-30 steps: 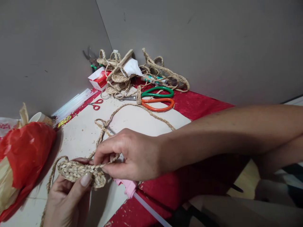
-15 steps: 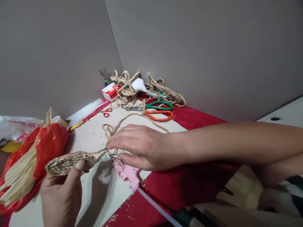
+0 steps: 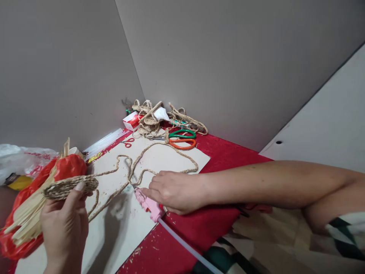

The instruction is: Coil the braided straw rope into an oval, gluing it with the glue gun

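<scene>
My left hand [image 3: 65, 217] grips a flat, oval piece of coiled straw braid [image 3: 67, 188], thumb on top, raised at the left above the sheet. From that piece a long braided straw cord [image 3: 114, 195] trails in loops across the white sheet. A pink glue gun [image 3: 148, 203] lies on the sheet's edge, its nozzle by the cord and a long translucent glue stick [image 3: 188, 247] out of its back. My right hand [image 3: 176, 192] is closed over the gun's right side; the palm and some fingers are hidden from view.
Large scissors [image 3: 182, 144] with green and orange handles lie behind the cord, small red scissors [image 3: 128, 143] to their left. A heap of braided straw [image 3: 151, 121] fills the back corner by grey walls. A red plastic bag [image 3: 70, 167] with pale husks stands left, beside spare glue sticks [image 3: 104, 144].
My right hand has moved off the cord and down onto the glue gun. My left hand has shifted left and slightly up with the coiled piece, and the cord is spread wider.
</scene>
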`<state>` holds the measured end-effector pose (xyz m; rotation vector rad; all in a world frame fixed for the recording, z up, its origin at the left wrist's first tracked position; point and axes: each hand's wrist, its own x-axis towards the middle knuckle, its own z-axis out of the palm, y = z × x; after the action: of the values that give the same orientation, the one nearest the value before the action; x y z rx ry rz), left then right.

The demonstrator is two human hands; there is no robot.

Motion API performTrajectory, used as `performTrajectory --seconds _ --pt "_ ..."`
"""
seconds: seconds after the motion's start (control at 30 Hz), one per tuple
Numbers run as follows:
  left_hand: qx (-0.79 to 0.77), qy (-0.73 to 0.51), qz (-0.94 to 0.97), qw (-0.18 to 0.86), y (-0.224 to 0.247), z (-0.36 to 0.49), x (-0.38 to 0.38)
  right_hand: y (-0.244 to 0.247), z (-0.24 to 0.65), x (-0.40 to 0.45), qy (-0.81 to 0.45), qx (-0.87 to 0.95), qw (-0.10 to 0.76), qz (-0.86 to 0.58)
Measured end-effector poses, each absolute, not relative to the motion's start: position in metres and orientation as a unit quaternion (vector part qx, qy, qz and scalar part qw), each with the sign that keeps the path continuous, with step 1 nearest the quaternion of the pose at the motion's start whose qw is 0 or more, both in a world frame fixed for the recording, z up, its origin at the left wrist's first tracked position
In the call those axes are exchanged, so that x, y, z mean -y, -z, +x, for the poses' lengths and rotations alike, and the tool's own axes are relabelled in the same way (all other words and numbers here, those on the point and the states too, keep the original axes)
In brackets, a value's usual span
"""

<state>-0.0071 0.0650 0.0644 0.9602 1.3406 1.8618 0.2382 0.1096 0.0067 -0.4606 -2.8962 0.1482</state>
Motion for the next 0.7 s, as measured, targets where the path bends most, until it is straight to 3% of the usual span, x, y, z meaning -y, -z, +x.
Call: performTrajectory --seconds 0.1,0.2,0.3,0.4,0.7 --pt "-0.491 -0.711 0.361 0.35 -0.064 -0.01 -0.073 -0.018 0.251 -0.113 -0.137 0.957 0.2 -0.161" --pt "-0.481 -0.708 0.341 0.389 -0.06 -0.012 -0.08 -0.034 0.265 -0.114 -0.3 0.879 0.314 -0.195" --pt "-0.484 -0.689 0.32 0.435 -0.054 -0.01 -0.085 -0.047 0.265 -0.116 -0.491 0.778 0.284 -0.271" --pt "-0.504 -0.657 0.297 0.475 -0.044 -0.008 -0.087 -0.052 0.255 -0.12 -0.589 0.715 0.242 -0.288" --pt "-0.57 -0.601 0.24 0.507 -0.019 -0.004 -0.091 -0.032 0.255 -0.133 -0.609 0.714 0.234 -0.252"
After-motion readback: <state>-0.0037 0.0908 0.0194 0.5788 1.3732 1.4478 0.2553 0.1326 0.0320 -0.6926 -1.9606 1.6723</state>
